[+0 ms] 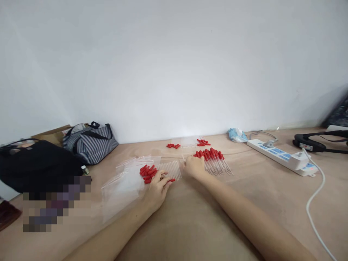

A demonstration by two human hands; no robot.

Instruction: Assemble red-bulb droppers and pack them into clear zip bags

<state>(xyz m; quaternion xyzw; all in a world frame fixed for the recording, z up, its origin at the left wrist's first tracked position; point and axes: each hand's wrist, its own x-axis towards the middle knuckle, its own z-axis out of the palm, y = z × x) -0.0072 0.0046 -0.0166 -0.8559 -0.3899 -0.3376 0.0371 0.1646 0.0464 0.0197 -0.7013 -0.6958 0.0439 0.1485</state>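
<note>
Left fingers (164, 179) pinching one red cap (172, 180), right fingers (186, 166) curled, grip unclear, one striped bag (94, 145), one power strip (281, 157)

We take this for an improvised work corner, in a home or a small workshop; we cannot tell which. We see a plain pale wall (174, 72) at twelve o'clock, a table (176, 228) before it, a striped bag (92, 145) at ten, a power strip (278, 155) at two, and red-topped tubes (213, 156) and clear plastic bags (122, 192) between them.
</note>
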